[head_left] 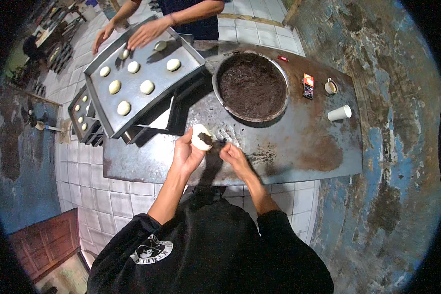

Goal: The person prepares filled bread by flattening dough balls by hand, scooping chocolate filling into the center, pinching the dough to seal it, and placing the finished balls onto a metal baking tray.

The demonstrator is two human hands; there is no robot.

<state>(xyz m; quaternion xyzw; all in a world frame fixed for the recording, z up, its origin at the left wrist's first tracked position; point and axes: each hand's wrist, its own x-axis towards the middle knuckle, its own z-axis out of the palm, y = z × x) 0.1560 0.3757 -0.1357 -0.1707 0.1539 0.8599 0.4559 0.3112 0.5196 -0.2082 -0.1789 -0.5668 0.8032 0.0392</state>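
My left hand (185,156) is closed around a flattened piece of white dough (198,131), held up above the metal table (152,164). A dark, crumbly filling (205,138) lies on the dough's right side. Just right of it, my right hand (234,158) has its fingers curled together. A small dark shape shows at those fingertips, but I cannot make out what they hold. Beyond my hands stands a round metal basin (287,93) holding a dark brown filling (252,85). Several pale dough balls (147,87) sit spaced out on a metal tray (164,73) at the far left.
Across the table, a co-worker's hands (149,34) reach over the tray's far edge. More trays (76,105) with dough stand lower at left. On the right are a white paper cup (339,113), a mug (331,86), a small red-and-black box (308,86) and a small red object (283,58).
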